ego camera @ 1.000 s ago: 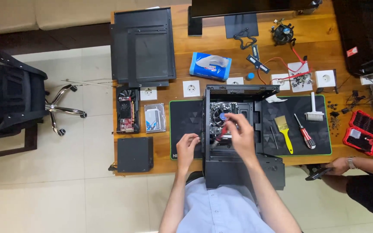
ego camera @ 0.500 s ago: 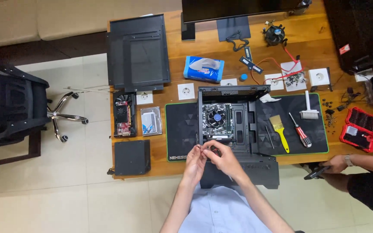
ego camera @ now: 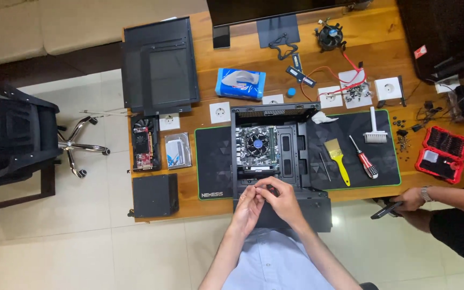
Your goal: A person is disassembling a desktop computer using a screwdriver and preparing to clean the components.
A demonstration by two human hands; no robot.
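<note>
At the near edge of the desk, the person's left hand (ego camera: 247, 207) and right hand (ego camera: 281, 200) meet, fingertips pressed together around something too small to make out; whether it is pinched cannot be told. Both hands hover over the front lip of one open black computer case (ego camera: 296, 156), which lies flat with its long axis running from the person toward the monitor. Inside it sits one motherboard (ego camera: 257, 146) with a round cooler fan.

Under the case lies one black desk mat (ego camera: 215, 161) with a green border. On its right part rest one yellow-handled brush (ego camera: 338, 157), one red-handled screwdriver (ego camera: 364, 158) and one white brush (ego camera: 375, 129), all lengthwise away from the person. Left of the mat lie one red graphics card (ego camera: 145, 144), one drive (ego camera: 178, 151) and one black box (ego camera: 154, 195).

Farther back are one blue tissue pack (ego camera: 240, 83), two black side panels (ego camera: 159, 64) stacked, one loose cooler fan (ego camera: 329, 36) and a monitor stand (ego camera: 277, 29). At the right edge sits one red bit case (ego camera: 443, 153), and another person's hand (ego camera: 410, 198) holds a dark phone (ego camera: 386, 210).
</note>
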